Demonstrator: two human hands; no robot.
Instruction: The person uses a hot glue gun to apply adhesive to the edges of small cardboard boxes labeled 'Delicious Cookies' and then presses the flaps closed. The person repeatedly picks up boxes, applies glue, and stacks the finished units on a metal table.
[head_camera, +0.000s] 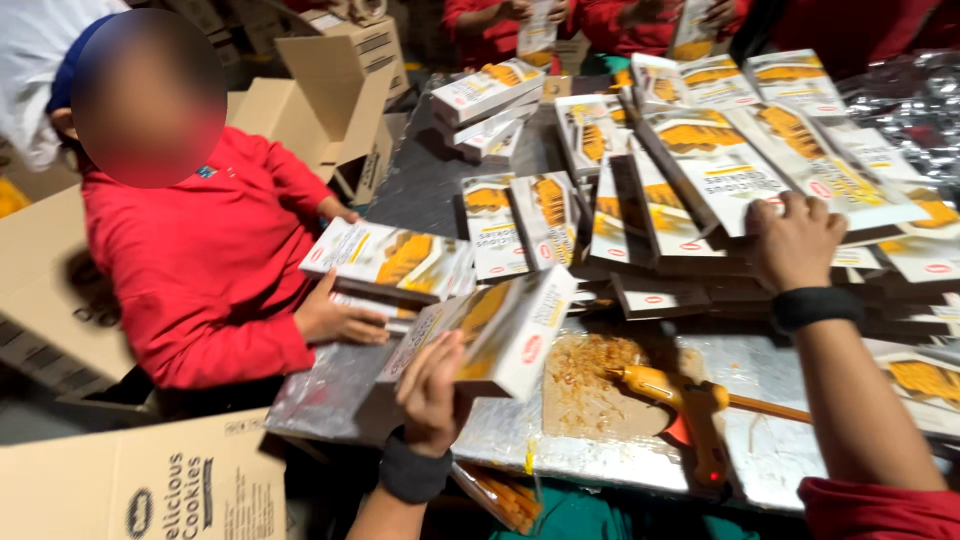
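Observation:
My left hand (432, 392) grips a white and orange cookie box (500, 335), holding it tilted above the near edge of the metal table (420, 185). My right hand (793, 240) rests with curled fingers on a slanted row of flat cookie boxes (700, 180) that lean across the table's right side. Both wrists wear dark bands. A yellow and orange glue gun (685, 405) lies on the table between my arms, beside a patch of dried glue (585, 380).
A co-worker in a red top (205, 260) stands at the left, handling a stack of boxes (385, 265). Brown cartons (320, 95) sit behind that person, another (150, 485) at lower left. More people in red (620, 25) work at the far end.

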